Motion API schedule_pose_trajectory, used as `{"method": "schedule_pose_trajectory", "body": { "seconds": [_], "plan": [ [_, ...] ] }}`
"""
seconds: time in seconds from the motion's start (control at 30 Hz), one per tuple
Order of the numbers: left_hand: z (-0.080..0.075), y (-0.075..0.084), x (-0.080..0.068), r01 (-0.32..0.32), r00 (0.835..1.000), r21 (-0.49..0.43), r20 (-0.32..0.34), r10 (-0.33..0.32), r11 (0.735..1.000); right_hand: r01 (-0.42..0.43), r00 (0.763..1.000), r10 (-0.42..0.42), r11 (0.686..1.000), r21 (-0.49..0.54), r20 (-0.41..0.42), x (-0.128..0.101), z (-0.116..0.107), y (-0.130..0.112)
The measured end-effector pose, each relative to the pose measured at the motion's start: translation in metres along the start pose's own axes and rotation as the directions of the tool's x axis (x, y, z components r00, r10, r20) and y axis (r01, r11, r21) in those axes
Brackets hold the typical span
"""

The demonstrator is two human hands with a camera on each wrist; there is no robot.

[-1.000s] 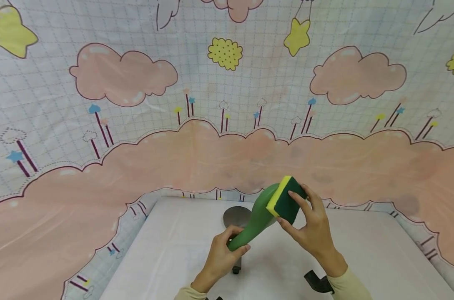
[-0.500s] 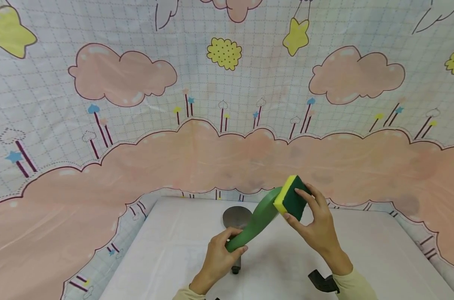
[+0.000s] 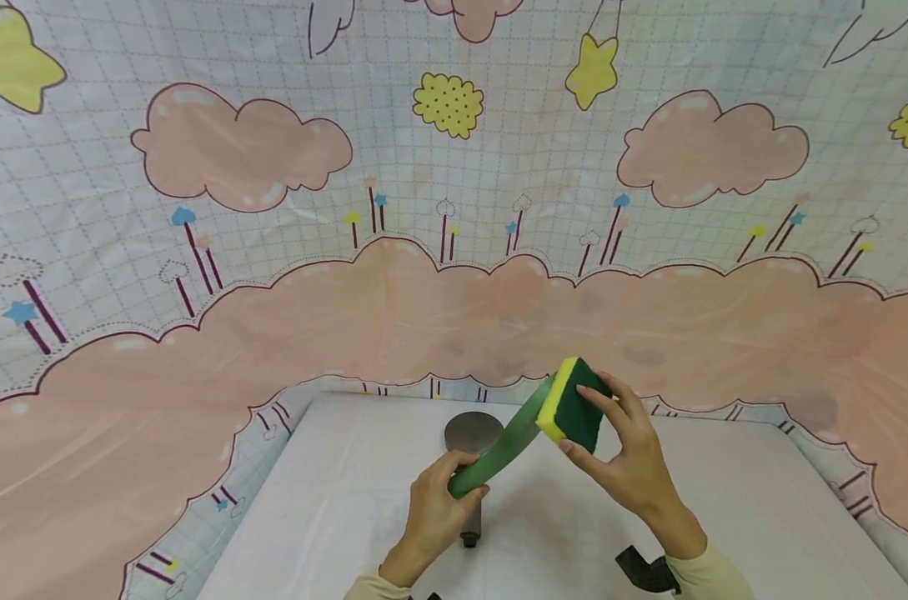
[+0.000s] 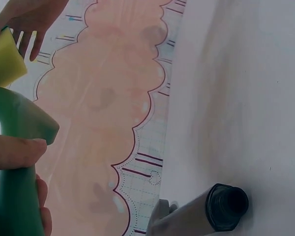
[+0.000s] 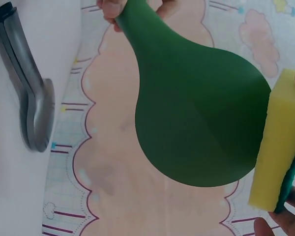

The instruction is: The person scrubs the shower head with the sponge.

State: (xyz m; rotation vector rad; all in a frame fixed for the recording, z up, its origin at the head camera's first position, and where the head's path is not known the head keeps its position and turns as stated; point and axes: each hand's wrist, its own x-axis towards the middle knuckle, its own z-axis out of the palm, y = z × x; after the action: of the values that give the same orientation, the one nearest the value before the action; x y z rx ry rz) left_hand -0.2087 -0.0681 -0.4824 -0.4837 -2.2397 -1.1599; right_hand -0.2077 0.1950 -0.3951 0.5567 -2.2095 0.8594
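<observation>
- Left hand [image 3: 434,508] reached up from the lower edge of the head view, fingers and thumb wrapped round the narrow handle of a green paddle-shaped utensil [image 3: 508,442]; grip clenched firmly on it.
- Right hand [image 3: 624,457] raised above the white table [image 3: 724,517], thumb and fingers pinching a sponge [image 3: 569,401] by its edges; wrist bent, cream sleeve [image 3: 704,575] at the cuff.
- Utensil held in the air, tilted up and to the right, well above the table. Head view showed it nearly edge-on; the right-wrist view showed its broad rounded blade [image 5: 201,118], plain matte green.
- Sponge: yellow foam layer [image 5: 278,147] against the blade's far rim, dark green scouring side facing the right palm.
- A grey metal shower head [image 3: 472,433] lay on the table beneath the hands; its handle was partly hidden behind the left hand, its open end [image 4: 228,206] was clear in the left-wrist view.
- Dark object [image 3: 647,571] by the right sleeve was cut off; unidentifiable.
</observation>
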Motion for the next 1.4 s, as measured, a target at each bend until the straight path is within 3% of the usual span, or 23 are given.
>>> {"method": "schedule_pose_trajectory", "body": {
  "seconds": [0.37, 0.83, 1.0, 1.17, 1.4],
  "plan": [
    [0.007, -0.001, 0.002, -0.019, 0.997, 0.069, -0.077, 0.024, 0.997, 0.045, 0.999, -0.045, 0.999, -0.013, 0.014, -0.003, 0.002, -0.009],
    [0.008, 0.001, 0.000, -0.005, 0.996, 0.104, -0.087, 0.014, 0.995, 0.112, 0.993, -0.111, 0.993, -0.027, 0.034, -0.008, 0.009, -0.014],
    [0.008, -0.001, -0.001, -0.081, 0.990, 0.129, -0.108, 0.095, 0.988, 0.124, 0.992, -0.124, 0.992, -0.033, 0.010, -0.007, 0.007, -0.009],
    [0.004, -0.006, 0.003, -0.170, 0.974, 0.182, -0.117, 0.193, 0.969, 0.075, 0.997, -0.075, 0.997, -0.036, 0.013, -0.003, -0.001, -0.006],
    [0.000, -0.010, 0.003, -0.213, 0.963, 0.206, -0.120, 0.240, 0.955, 0.015, 1.000, -0.015, 1.000, 0.003, 0.018, -0.003, -0.006, -0.001]
  ]
}}
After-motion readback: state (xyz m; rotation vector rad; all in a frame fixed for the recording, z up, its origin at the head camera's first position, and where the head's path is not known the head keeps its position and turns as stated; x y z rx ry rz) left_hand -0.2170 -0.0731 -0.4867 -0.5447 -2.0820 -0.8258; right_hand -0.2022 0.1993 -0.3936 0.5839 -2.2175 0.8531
